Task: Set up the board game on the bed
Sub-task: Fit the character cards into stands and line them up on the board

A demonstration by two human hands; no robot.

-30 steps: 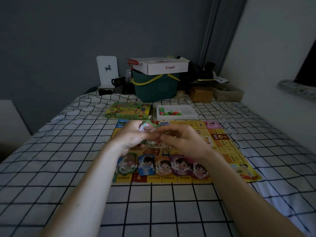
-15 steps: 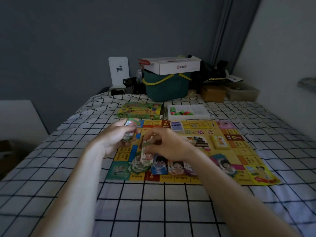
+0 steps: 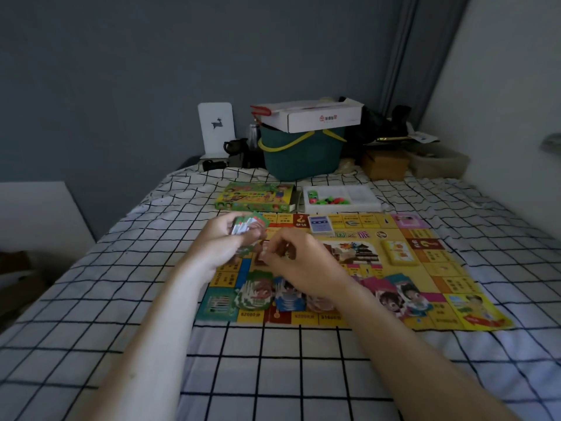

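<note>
- Left hand (image 3: 217,243): fingers curled round a fanned stack of cards (image 3: 249,223), held above the far-left part of the game board (image 3: 431,268).
- Right hand (image 3: 299,261): fingers curled, fingertips pinching one card (image 3: 263,253) just right of the left hand; card face mostly hidden, cannot read it.
- Game board: lies flat on the bed (image 3: 91,299), yellow border squares, picture in the centre.
- Near edge of board: row of character cards, green one (image 3: 255,289) at left, blue one (image 3: 290,294) beside it, others partly hidden under the right wrist; two more (image 3: 403,294) to the right, overlapping.
- Blue card deck (image 3: 320,224) lies near the far edge of the board; yellow deck (image 3: 399,253) on the right part.
- Beyond the board, on the bed: game box (image 3: 256,197) at left, white tray (image 3: 361,197) with green and red pieces just right of it.
- Far end of bed: green basket (image 3: 303,153) carrying a white carton (image 3: 312,117); white panel with deer figure (image 3: 216,127) to its left.
</note>
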